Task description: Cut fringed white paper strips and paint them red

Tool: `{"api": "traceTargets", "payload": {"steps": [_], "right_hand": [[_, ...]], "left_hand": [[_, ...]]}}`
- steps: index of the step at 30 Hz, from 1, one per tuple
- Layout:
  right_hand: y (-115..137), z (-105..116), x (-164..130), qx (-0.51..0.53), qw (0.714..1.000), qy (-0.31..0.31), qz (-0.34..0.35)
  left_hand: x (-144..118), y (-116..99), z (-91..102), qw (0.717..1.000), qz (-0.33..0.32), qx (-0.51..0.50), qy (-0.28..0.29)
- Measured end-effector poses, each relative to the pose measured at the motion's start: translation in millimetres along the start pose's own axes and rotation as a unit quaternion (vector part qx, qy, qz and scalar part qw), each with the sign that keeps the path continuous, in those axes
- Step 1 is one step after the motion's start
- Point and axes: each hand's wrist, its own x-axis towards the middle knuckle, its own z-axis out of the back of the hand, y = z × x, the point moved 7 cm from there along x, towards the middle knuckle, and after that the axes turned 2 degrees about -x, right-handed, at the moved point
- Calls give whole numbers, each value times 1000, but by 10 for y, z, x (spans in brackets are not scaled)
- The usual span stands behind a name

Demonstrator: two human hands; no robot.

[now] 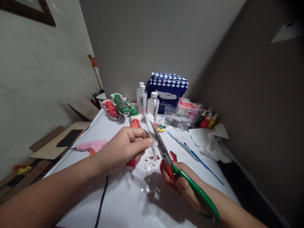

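My left hand (127,144) pinches a long, narrow, white textured strip (150,122) between thumb and fingers, and the strip stands roughly upright above the table. Green-and-orange-handled scissors (162,147) are gripped in my right hand (186,185). Their blades point up and away, with the tips against or just beside the strip's upper right edge; whether they touch it I cannot tell. Red stains show on my right fingers. Below the left hand lies a red item (132,163), partly hidden. Behind it sits a red-and-white fish-shaped craft (136,122).
Red and green fish crafts (121,104) lie at the back left, near white-capped bottles (152,104) and a blue bag (168,85). A pink glue gun (92,145) rests left. Paintbrushes (182,145), crumpled white paper (211,139) and paint bottles (206,120) are right.
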Motion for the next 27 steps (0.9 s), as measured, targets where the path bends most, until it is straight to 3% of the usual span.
{"api": "traceTargets", "payload": {"steps": [6, 12, 21, 27], "right_hand": [[65, 16, -2, 8, 1000, 20, 2], [181, -1, 28, -22, 999, 36, 1], [258, -10, 20, -81, 994, 58, 54], [143, -16, 58, 11, 998, 42, 38]], "left_hand": [[1, -77, 168, 997, -19, -2, -69], [1, -59, 172, 997, 10, 30, -66], [-11, -89, 35, 999, -11, 36, -18], [9, -56, 28, 997, -27, 53, -42]]}}
